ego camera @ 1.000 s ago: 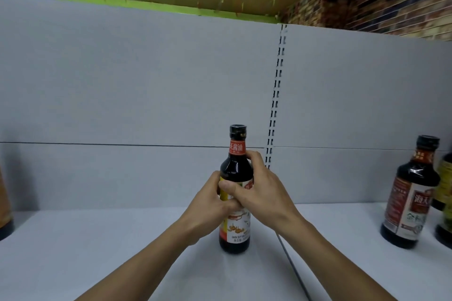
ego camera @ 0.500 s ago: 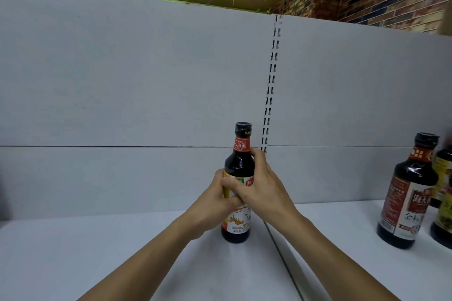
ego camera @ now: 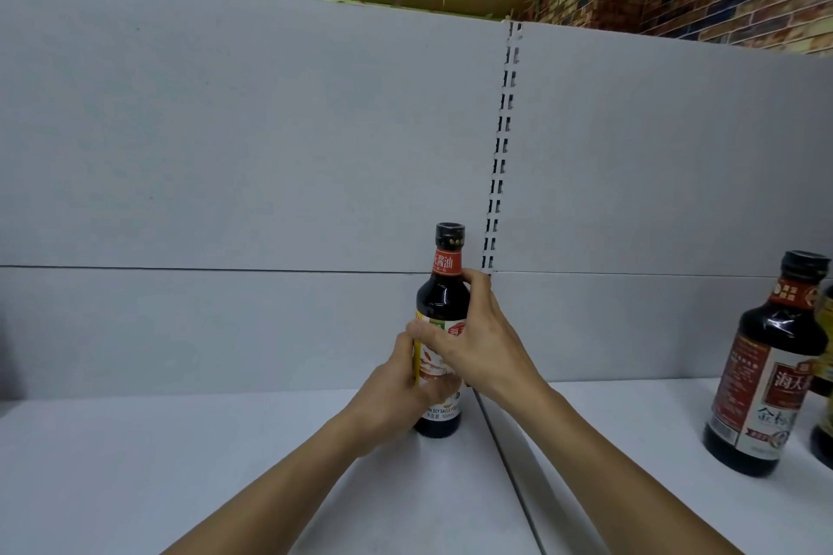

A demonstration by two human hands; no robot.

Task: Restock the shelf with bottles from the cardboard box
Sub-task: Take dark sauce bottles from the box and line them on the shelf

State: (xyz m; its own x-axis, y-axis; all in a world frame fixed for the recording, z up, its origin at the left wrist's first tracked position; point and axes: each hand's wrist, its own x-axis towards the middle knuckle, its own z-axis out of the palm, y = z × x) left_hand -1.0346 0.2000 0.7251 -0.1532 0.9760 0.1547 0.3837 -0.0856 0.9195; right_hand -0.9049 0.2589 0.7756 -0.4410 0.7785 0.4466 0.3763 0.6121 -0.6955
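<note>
The white shelf [ego camera: 180, 478] in front of you is mostly bare, with a grey back panel [ego camera: 225, 149] behind it. At the far right stands a larger dark bottle [ego camera: 766, 374]. Your soy sauce bottle [ego camera: 444, 297] stands upright near the middle, just left of the shelf seam [ego camera: 505, 455]. Your left hand [ego camera: 396, 397] wraps its lower label; your right hand [ego camera: 478, 347] curls around the shoulder. Both are closed on it. Let go unevenly and the tall, narrow bottle may tip; the base sits close to that seam, which could rock it.
</note>
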